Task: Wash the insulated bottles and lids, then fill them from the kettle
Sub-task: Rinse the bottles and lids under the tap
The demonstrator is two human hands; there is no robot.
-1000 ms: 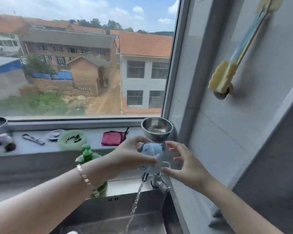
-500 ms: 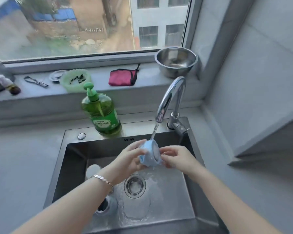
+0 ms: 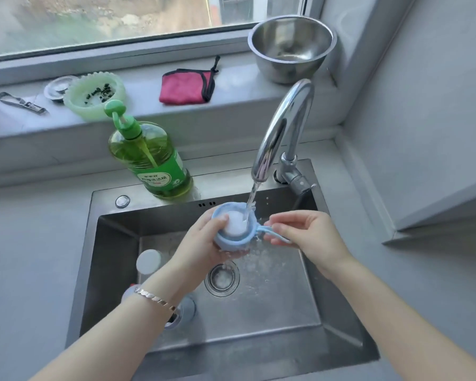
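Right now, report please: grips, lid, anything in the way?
Left grip holds blue lid under running tap. Right grip pinches its strap. Nothing blocks the water.

A grey desk (image 3: pixel 33 243) has a steel sink (image 3: pixel 259 312) set into it. A green soap bottle (image 3: pixel 154 160) and a shiny tap (image 3: pixel 283 127) stand on the sink's back rim. Down in the wet sink stand a white-topped thing (image 3: pixel 149 261) and a bottle (image 3: pixel 187 309), partly hidden under an arm. Behind the sink is a window sill (image 3: pixel 231 86). On it, from right to left, sit a steel bowl (image 3: pixel 290 48), a pink cloth (image 3: pixel 186 86), a green dish (image 3: pixel 94 94), a small round metal thing (image 3: pixel 56 88) touching the dish, and a metal tool (image 3: pixel 19 103).
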